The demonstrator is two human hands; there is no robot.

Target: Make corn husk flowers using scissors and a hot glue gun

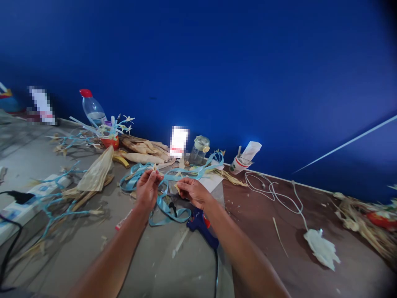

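Note:
My left hand (148,189) is closed in a pinch on a small pale husk flower (155,167), whose tip shows above the fingers. Level with it, a short way to the right, my right hand (194,192) pinches a small yellowish piece of corn husk (177,188). Light blue ribbon (169,220) lies in loops behind and below both hands. Just under my right wrist is a dark blue glue gun (203,228), its cord running toward me. A dried corn husk (96,170) lies left of my left hand.
Blue-wrapped branches (66,213) and a white power strip (18,215) lie left. Along the blue wall stand a red-capped bottle (93,108), a glass jar (199,151) and a paper cup (239,164). A white cable (273,192) and a crumpled tissue (321,249) lie right.

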